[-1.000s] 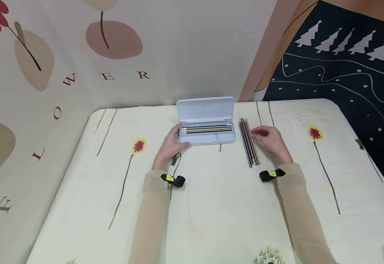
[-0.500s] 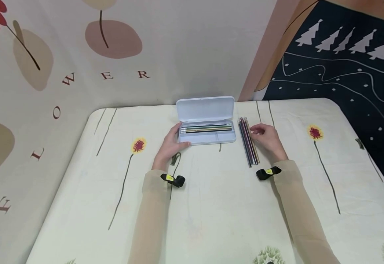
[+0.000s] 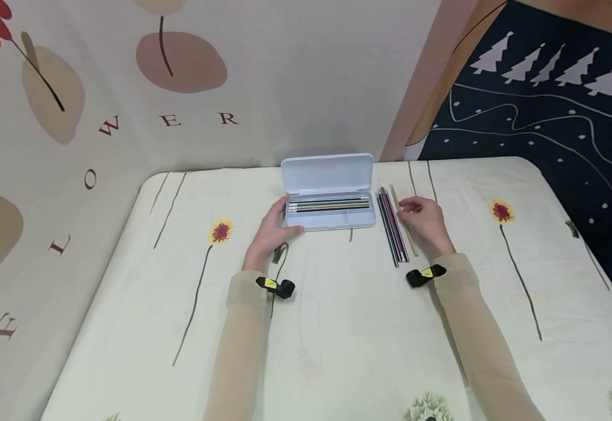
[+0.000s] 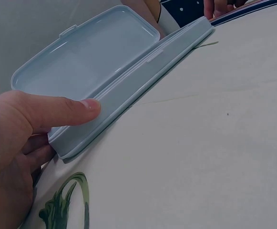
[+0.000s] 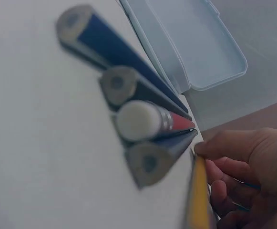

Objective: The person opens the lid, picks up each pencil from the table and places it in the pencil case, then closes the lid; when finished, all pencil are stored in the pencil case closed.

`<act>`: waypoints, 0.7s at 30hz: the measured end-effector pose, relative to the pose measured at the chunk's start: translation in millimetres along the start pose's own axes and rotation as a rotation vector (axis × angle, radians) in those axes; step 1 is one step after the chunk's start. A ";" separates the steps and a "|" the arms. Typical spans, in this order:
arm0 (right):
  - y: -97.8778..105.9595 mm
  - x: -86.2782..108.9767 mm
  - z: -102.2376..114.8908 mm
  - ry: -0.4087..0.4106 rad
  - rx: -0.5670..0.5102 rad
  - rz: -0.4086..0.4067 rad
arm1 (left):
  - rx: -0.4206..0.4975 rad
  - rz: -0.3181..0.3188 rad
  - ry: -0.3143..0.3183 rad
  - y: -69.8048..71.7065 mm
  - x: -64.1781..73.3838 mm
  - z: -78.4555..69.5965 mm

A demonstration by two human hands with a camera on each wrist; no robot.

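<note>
A pale blue pencil case lies with its lid raised at the back. Several pencils rest in its long rear compartment. My left hand grips the case's left end; in the left wrist view its thumb presses the front wall and the fingers go behind the end. Right of the case, several dark and red pencils lie side by side. My right hand pinches a yellow pencil between thumb and finger, a little right of that row. Some right fingers curl underneath.
The white cloth printed with flowers covers the table. Just behind the case rises a pale wall, and a dark panel with white trees stands along the right. Each wrist carries a small black camera.
My right hand has separated the yellow pencil from the others, which have shifted slightly left. The left hand and the case have stayed where they were.
</note>
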State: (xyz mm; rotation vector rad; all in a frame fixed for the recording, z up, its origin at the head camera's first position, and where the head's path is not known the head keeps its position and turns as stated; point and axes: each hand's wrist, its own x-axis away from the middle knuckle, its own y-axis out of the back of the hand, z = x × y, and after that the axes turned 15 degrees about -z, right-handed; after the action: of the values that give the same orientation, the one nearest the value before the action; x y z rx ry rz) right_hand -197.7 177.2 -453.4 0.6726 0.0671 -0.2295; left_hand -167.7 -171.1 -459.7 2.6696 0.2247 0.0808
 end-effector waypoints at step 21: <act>3.1 6.4 3.4 0.016 -0.108 -0.068 | 0.000 0.003 0.015 -0.2 -0.1 2.4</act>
State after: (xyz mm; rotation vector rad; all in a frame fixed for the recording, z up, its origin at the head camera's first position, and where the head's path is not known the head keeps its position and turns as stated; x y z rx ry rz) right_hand -190.8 176.3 -449.7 0.5647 0.1171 -0.2837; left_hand -167.6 -171.9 -461.9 2.6699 0.2249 0.1022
